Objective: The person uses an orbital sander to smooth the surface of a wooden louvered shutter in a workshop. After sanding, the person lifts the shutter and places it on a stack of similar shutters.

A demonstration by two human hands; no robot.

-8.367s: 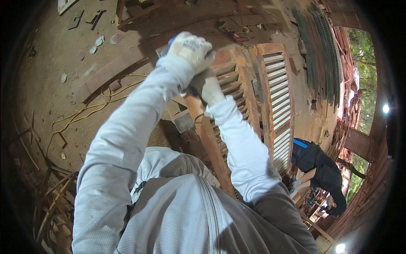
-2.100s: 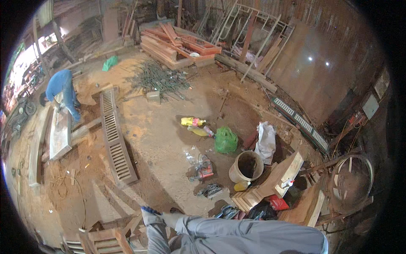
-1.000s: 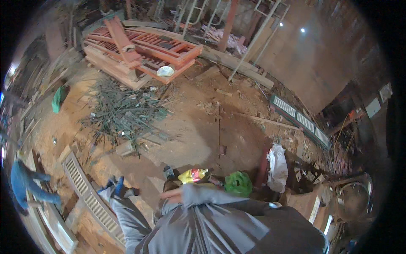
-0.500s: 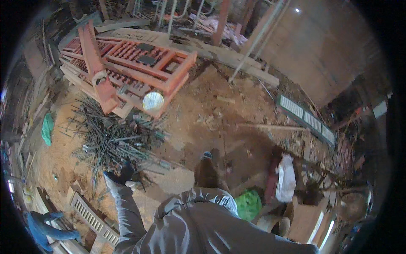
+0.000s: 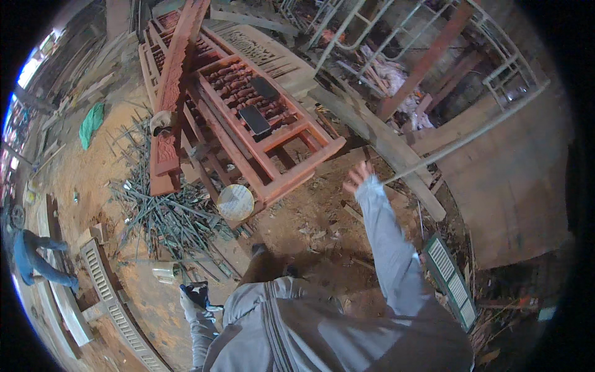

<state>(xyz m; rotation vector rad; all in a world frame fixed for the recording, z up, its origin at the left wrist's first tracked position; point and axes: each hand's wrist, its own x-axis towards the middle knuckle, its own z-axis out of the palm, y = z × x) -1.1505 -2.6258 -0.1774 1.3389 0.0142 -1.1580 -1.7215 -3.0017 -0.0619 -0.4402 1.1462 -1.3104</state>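
My right hand (image 5: 358,177) is bare and stretched out ahead, fingers apart, with nothing in it. It is nearest to the corner of a red-brown wooden frame (image 5: 288,180) with turned spindles, and looks apart from it. My left hand (image 5: 196,296) is low at the left, in what looks like a dark glove; its fingers are too unclear to read. Beside it lie a metal can (image 5: 166,271) and a heap of thin dark sticks (image 5: 167,214). On the frame lie two dark blocks (image 5: 255,121), a round pale-topped tub (image 5: 235,202) and a carved red-brown board (image 5: 176,93).
A long plank (image 5: 378,146) and metal tube frames (image 5: 372,37) stand beyond. At right are a large brown sheet (image 5: 508,192) and a green louvred panel (image 5: 450,282). A slatted wooden piece (image 5: 118,304) and a person in blue (image 5: 38,263) are at left.
My view has moved toward the red-brown frame and turned. My right arm has come into sight, reaching forward. My left hand now shows lower, below the stick heap.
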